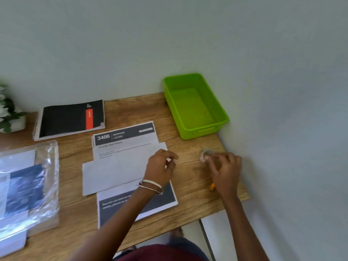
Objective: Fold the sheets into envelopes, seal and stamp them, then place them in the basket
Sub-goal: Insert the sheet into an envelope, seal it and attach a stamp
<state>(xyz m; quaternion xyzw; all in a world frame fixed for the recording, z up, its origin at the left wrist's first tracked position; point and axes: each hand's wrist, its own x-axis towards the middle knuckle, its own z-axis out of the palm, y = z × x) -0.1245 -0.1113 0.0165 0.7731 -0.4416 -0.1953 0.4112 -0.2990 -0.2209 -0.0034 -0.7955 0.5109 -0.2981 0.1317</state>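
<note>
A white envelope (113,174) lies across a printed sheet (125,146) headed "3406" in the middle of the wooden table (188,200). My left hand (160,168) hovers over the envelope's right end, thumb and forefinger pinched together on what looks like a small clear strip of tape. To the right, near the wall, my right hand (225,168) grips a small roll of clear tape (205,155) on the table. The green basket (222,117) stands at the back right corner with nothing visible inside it.
A black spiral notebook (71,117) lies at the back left. A clear plastic bag with papers (28,185) covers the left side. A plant (9,110) stands at the far left. Something small and orange (212,187) shows under my right wrist. The wall borders the table's right.
</note>
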